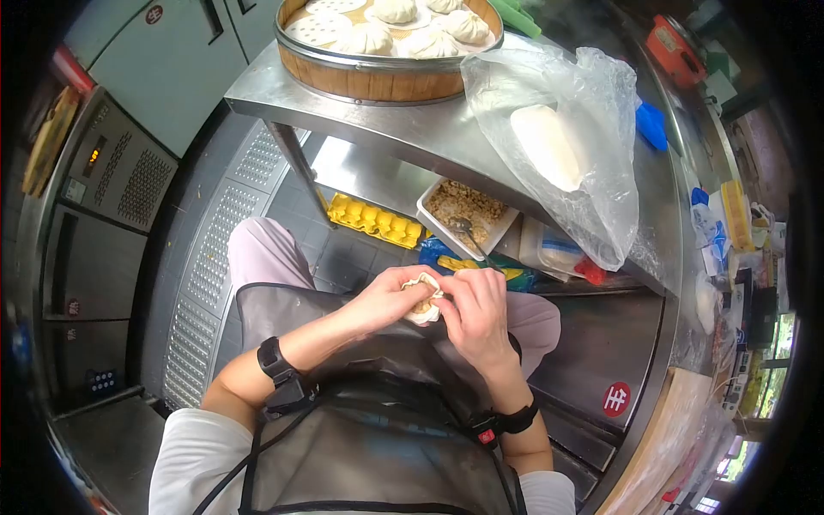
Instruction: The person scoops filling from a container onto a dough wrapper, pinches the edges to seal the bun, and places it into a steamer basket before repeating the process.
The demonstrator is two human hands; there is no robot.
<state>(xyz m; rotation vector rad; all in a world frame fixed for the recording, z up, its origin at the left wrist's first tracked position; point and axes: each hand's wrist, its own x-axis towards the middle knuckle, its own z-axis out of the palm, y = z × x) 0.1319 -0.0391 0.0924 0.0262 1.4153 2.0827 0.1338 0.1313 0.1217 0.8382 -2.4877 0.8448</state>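
Observation:
A half-closed bun with pleated dough edges and brownish filling showing sits between my hands, above my lap. My left hand cups it from the left, thumb lying over the filling. From the other side, the fingers of my right hand pinch the dough rim. Just beyond my hands, a white tub of crumbly brown filling stands with a dark-handled spoon in it. On the metal table, a bamboo steamer holds several pleated buns on perforated paper.
A clear plastic bag with a white dough piece lies on the metal table, hanging over its edge. A yellow egg tray is on the lower level. Metal cabinets stand at left.

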